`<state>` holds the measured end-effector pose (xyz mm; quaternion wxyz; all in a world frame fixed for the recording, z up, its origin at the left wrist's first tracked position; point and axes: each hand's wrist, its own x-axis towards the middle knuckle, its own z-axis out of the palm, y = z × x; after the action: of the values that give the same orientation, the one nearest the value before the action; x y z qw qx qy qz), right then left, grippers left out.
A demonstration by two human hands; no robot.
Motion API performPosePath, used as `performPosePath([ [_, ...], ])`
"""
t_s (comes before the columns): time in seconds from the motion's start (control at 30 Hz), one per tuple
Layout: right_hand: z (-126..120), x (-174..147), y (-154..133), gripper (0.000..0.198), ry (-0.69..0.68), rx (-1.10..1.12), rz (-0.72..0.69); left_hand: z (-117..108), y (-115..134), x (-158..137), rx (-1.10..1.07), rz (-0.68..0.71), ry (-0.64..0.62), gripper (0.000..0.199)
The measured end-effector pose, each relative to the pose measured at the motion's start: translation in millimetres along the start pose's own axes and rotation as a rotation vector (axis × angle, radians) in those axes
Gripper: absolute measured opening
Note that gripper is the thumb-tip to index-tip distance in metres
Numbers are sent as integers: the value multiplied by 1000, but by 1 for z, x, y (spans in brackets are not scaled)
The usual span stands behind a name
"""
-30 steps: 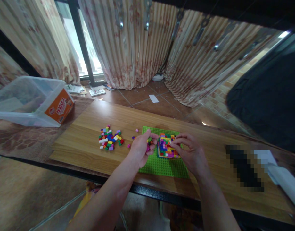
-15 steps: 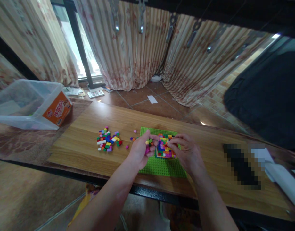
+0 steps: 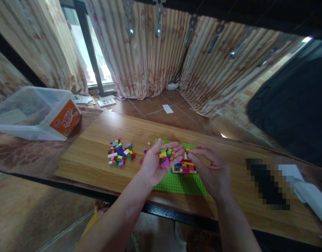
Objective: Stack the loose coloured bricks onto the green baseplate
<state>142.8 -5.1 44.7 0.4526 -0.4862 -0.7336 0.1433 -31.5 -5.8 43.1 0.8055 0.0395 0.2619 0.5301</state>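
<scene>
Partly hidden brickwork (image 3: 186, 168), left hand (image 3: 156, 167) overlapping

A lived-in room, most likely in a home. Along the far side, floor-length cream curtains (image 3: 161, 63) with reddish floral patterning hang in soft folds, and at far left daylight comes through a dark-framed window (image 3: 98, 59). Brown tiles (image 3: 150, 109) cover the floor, where booklets (image 3: 106, 102) and a loose white sheet (image 3: 167, 109) lie. A patterned brown cloth (image 3: 16, 150) shows at left beneath the wood-grain desk (image 3: 84, 154). Colourful toy bricks (image 3: 120, 153) and a clear plastic tub (image 3: 24, 131) with an orange label add a household, playroom feel.
</scene>
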Motion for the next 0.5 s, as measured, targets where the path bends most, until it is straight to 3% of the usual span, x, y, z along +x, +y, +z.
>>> performPosePath([
  [0.2, 12, -4, -9, 17, -121, -120, -110, 3, 0, -6, -15, -73, -74, 51],
  [0.5, 19, -7, -10, 13, -111, -146, -37, 4, -3, -6, -42, -135, -99, 52],
])
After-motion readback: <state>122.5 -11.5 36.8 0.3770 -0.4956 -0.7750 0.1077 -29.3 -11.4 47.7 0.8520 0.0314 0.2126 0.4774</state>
